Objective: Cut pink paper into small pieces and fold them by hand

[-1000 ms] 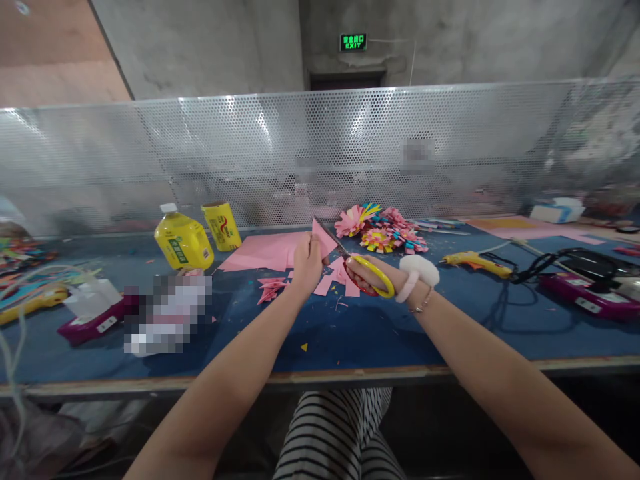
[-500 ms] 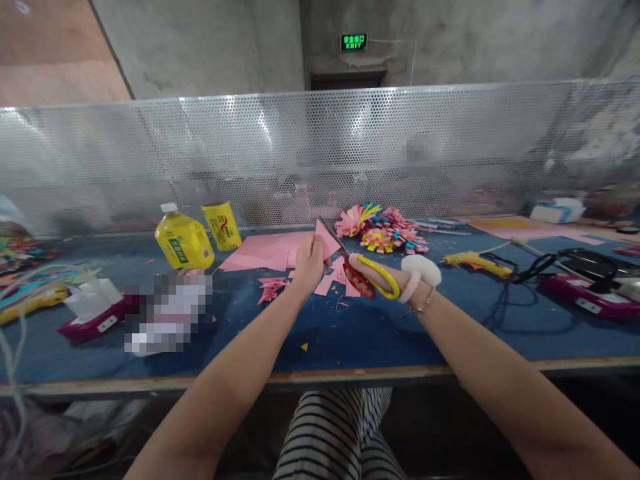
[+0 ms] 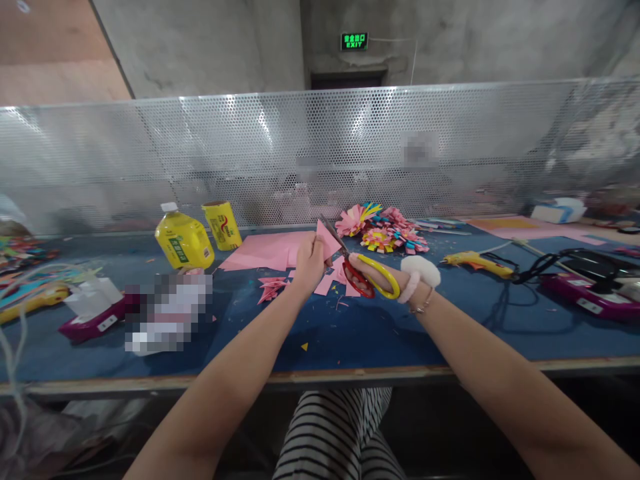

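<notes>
My left hand [image 3: 308, 265] pinches a small folded piece of pink paper [image 3: 326, 239] and holds it up over the blue table [image 3: 360, 330]. My right hand [image 3: 376, 273] grips scissors with yellow and red handles [image 3: 371, 277]; their blades point up and left and touch the paper's right edge. A fluffy white band [image 3: 419, 272] and a thin bracelet sit on my right wrist. Pink paper offcuts [image 3: 334, 281] lie on the table under both hands.
Pink sheets [image 3: 267, 251] lie behind my hands. Paper flowers [image 3: 384, 230] sit at the back centre. Two yellow bottles [image 3: 183, 241] stand left. A yellow glue gun [image 3: 475, 262] and a magenta box with black cables [image 3: 580, 290] lie right. A perforated metal screen [image 3: 320, 153] walls the back.
The scissors have moved slightly right and their handles have come closer together against the paper's edge. My left hand has barely shifted.
</notes>
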Available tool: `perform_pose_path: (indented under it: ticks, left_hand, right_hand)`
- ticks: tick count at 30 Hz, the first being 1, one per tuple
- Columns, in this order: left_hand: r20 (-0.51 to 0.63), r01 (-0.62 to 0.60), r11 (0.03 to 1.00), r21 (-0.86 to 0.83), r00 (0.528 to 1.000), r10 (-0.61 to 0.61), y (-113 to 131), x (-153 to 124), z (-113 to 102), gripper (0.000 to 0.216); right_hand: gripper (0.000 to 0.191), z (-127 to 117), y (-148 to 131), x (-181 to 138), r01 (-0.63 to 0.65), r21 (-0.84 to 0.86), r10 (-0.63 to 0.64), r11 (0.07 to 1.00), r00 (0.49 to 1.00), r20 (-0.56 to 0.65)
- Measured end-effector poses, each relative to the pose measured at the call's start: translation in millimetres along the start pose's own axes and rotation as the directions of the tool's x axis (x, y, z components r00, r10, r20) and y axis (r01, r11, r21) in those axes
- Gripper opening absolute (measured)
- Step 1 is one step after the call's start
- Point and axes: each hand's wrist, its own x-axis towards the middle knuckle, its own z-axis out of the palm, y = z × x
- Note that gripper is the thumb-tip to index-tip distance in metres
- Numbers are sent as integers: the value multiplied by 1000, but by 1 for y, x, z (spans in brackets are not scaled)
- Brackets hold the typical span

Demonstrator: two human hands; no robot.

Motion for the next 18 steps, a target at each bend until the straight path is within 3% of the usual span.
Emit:
perform_pose_path:
  ticks: [11,18]
  left_hand:
    - [-90,-57,996,-72,995,51,-11,6,-4,26]
    - [-63,-53,998,-44,997,50,-13,4,-1,28]
  right_hand:
    - [45,-6,7,3,23,44,-23,999,1000,0]
    - [45,-4,0,-2,16,-2,-16,1000,999,33]
